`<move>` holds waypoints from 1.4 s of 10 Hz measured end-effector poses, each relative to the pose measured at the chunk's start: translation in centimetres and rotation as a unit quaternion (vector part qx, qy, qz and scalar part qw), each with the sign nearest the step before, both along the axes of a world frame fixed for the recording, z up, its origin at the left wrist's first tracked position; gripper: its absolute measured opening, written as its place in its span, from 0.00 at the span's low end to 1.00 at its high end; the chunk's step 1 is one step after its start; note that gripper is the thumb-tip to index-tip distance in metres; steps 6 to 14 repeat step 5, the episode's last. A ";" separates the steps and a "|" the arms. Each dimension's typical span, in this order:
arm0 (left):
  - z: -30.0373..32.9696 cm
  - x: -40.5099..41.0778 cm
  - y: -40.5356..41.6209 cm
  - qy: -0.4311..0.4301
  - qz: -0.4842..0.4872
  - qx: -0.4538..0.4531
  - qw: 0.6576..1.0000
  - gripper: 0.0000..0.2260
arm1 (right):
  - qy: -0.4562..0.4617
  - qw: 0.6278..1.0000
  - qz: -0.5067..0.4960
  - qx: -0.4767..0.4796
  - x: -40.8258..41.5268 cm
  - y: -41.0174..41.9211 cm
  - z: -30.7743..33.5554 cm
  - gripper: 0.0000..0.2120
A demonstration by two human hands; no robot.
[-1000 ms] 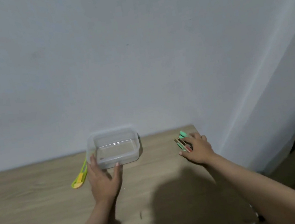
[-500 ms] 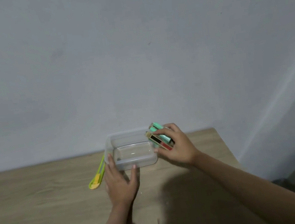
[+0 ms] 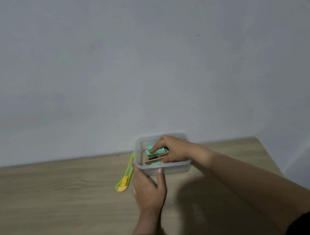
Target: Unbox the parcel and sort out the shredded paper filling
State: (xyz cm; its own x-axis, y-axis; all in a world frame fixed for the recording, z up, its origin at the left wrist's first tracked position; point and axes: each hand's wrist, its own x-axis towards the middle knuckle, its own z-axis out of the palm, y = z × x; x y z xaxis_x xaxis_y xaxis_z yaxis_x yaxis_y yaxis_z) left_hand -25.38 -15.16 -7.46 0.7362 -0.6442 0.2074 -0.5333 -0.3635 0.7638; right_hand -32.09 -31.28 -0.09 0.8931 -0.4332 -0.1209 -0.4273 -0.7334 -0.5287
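A clear plastic container (image 3: 177, 167) stands on the wooden table by the wall. My right hand (image 3: 172, 148) reaches into it and grips a small bundle of green, tan and red pieces (image 3: 156, 154), low inside the container. My left hand (image 3: 149, 188) lies flat on the table at the container's near left corner, thumb and forefinger straight against its front wall.
A green and yellow box cutter (image 3: 125, 176) lies on the table just left of the container. The wooden table (image 3: 52, 201) ends at a right edge near the wall corner. A plain white wall stands right behind the container.
My right hand carried the bundle from the container's right rim down into the container. My left hand stayed against the front wall. The camera swung left.
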 end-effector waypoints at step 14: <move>-1.7 0.6 0.4 0.102 0.019 -0.028 0.994 0.39 | -0.457 0.825 -0.323 0.077 -6.9 13.8 1.5 0.09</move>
